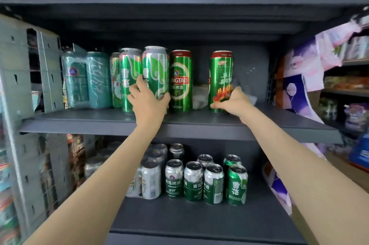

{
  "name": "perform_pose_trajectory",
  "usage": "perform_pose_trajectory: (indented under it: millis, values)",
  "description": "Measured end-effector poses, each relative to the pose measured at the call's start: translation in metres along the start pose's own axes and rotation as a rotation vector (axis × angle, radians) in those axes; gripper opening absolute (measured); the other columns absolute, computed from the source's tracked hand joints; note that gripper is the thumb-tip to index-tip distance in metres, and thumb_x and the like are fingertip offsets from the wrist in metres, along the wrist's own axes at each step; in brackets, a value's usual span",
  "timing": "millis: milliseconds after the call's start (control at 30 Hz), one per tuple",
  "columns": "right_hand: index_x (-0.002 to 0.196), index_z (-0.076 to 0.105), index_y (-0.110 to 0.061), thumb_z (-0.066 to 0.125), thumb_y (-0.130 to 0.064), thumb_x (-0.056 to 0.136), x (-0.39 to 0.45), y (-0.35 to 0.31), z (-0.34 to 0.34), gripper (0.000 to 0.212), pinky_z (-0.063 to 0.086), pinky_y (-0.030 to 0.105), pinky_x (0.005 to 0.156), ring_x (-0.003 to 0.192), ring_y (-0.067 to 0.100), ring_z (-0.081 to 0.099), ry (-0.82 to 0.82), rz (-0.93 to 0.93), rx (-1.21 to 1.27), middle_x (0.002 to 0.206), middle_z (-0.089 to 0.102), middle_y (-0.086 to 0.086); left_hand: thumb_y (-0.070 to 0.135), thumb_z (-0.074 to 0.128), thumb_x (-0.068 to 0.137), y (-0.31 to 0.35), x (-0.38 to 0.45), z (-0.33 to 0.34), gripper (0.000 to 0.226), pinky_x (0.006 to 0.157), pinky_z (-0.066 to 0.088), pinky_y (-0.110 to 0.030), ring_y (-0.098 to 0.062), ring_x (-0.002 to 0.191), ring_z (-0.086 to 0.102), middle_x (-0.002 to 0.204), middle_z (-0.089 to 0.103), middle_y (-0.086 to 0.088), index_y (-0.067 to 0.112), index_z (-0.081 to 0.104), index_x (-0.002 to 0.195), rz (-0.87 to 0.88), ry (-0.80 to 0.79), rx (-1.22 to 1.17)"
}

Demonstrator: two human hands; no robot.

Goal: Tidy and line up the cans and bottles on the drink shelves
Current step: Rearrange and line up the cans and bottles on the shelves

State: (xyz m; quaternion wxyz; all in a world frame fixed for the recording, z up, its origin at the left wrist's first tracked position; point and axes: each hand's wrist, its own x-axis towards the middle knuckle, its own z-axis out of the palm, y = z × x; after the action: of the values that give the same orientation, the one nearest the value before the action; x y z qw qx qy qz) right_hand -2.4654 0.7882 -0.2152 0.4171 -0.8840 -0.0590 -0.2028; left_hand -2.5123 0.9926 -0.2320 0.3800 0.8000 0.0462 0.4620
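On the middle shelf [99, 123] stand tall green beer cans. My left hand [147, 101] grips the lower part of a green and silver can [156, 65], which stands beside a matching can [128, 73]. A red-topped Tsingtao can [180, 81] stands alone just to the right. Further right, my right hand [233, 103] holds the base of another red-topped green can [220, 73]. A gap separates the two red-topped cans.
Shrink-wrapped teal can packs [87, 81] fill the shelf's left end. Crumpled plastic [199, 95] lies at the back in the gap. The lower shelf [199, 216] holds several short cans [193, 181]. Boxed packs sit on the top shelf; paper goods hang at right.
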Motion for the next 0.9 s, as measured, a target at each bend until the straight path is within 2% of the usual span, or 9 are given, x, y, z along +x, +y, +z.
perform_pose_trajectory:
  millis: [100,333,433,533,567,633,733,833,900]
  values:
    - [0.133,0.029,0.001,0.079,-0.031,0.073,0.010,0.005,-0.010,0.084,0.036,0.037,0.101,0.126,0.030,0.041,0.050,0.082,-0.095,0.133,0.047,0.014,0.028,0.065,0.086,0.001,0.000,0.001,0.078,0.095,0.030,-0.036,-0.033,0.123,0.029,0.139,0.028,-0.019,0.006,0.017,0.144,0.009,-0.011,0.007]
    - [0.138,0.024,0.003,0.077,-0.036,0.074,0.024,0.013,-0.012,0.092,0.032,0.043,0.108,0.129,0.033,0.039,0.094,0.192,-0.180,0.137,0.042,0.018,0.031,0.066,0.085,-0.001,0.003,0.002,0.079,0.099,0.030,-0.036,-0.033,0.122,0.032,0.136,0.031,-0.019,0.006,0.018,0.143,0.033,-0.019,0.023]
    - [0.137,0.027,0.000,0.075,-0.039,0.075,0.014,0.006,-0.010,0.088,0.032,0.046,0.107,0.129,0.037,0.035,0.219,0.137,-0.178,0.138,0.033,0.019,0.031,0.066,0.085,-0.002,0.004,0.003,0.079,0.097,0.031,-0.035,-0.033,0.122,0.032,0.136,0.031,-0.018,0.006,0.018,0.144,0.030,-0.023,0.013]
    - [0.129,0.039,-0.006,0.072,-0.034,0.079,-0.002,-0.012,0.000,0.066,0.034,0.041,0.100,0.124,0.035,0.035,0.389,-0.081,-0.097,0.134,0.033,0.016,0.031,0.066,0.086,-0.004,0.006,0.003,0.080,0.096,0.033,-0.037,-0.033,0.122,0.034,0.137,0.031,-0.019,0.008,0.017,0.145,0.027,-0.041,-0.005]
    - [0.127,0.041,-0.007,0.071,-0.033,0.081,-0.005,-0.020,0.006,0.061,0.035,0.038,0.098,0.123,0.033,0.037,0.342,-0.145,-0.070,0.134,0.035,0.014,0.031,0.065,0.086,-0.005,0.006,0.003,0.081,0.097,0.034,-0.038,-0.033,0.123,0.034,0.138,0.030,-0.019,0.009,0.016,0.146,0.021,-0.051,-0.012]
    - [0.133,0.039,-0.006,0.072,-0.032,0.081,-0.009,-0.037,0.021,0.067,0.038,0.034,0.097,0.123,0.028,0.043,0.086,-0.154,0.048,0.136,0.041,0.012,0.032,0.065,0.086,-0.006,0.006,0.002,0.082,0.098,0.035,-0.039,-0.033,0.124,0.035,0.140,0.030,-0.018,0.009,0.015,0.147,0.013,-0.065,-0.020]
    - [0.143,0.030,-0.007,0.085,-0.035,0.064,-0.004,-0.054,0.044,0.100,0.041,0.039,0.103,0.126,0.024,0.044,-0.309,-0.003,0.228,0.142,0.040,0.005,0.032,0.066,0.086,-0.007,0.005,-0.001,0.082,0.096,0.037,-0.037,-0.032,0.122,0.040,0.138,0.033,-0.016,0.012,0.016,0.148,0.010,-0.078,-0.046]
    - [0.136,0.041,-0.013,0.089,-0.056,0.011,0.034,-0.032,0.072,0.141,0.044,0.043,0.101,0.119,0.022,0.051,-0.365,-0.025,0.234,0.133,0.054,0.004,0.031,0.066,0.085,-0.007,0.006,-0.006,0.082,0.094,0.038,-0.034,-0.029,0.119,0.043,0.138,0.033,-0.015,0.015,0.017,0.148,-0.009,-0.113,-0.093]
    - [0.133,0.045,-0.012,0.087,-0.057,0.004,0.046,-0.023,0.079,0.142,0.045,0.043,0.099,0.115,0.022,0.055,-0.335,-0.032,0.276,0.126,0.058,0.003,0.031,0.067,0.085,-0.007,0.006,-0.009,0.081,0.094,0.038,-0.033,-0.027,0.119,0.044,0.139,0.034,-0.014,0.017,0.017,0.148,-0.018,-0.133,-0.118]
